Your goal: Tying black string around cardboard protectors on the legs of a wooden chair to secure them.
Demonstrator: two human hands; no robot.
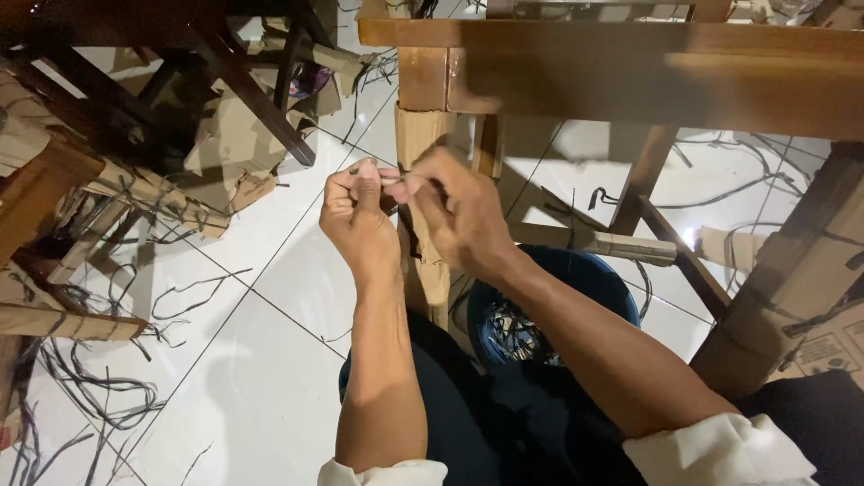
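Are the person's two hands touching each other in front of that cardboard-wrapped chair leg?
Touching. The head view shows the left hand and right hand meeting at their fingertips, no gap, before the wrapped leg.

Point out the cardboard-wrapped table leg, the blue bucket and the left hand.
cardboard-wrapped table leg (pixel 421 135), head view, on the cardboard just above the hands
blue bucket (pixel 589 270), head view, on its upper rim
left hand (pixel 358 220), head view, back of the hand

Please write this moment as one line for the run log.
left hand: pinching dark strap | right hand: pinching same strap | at cardboard-wrapped leg
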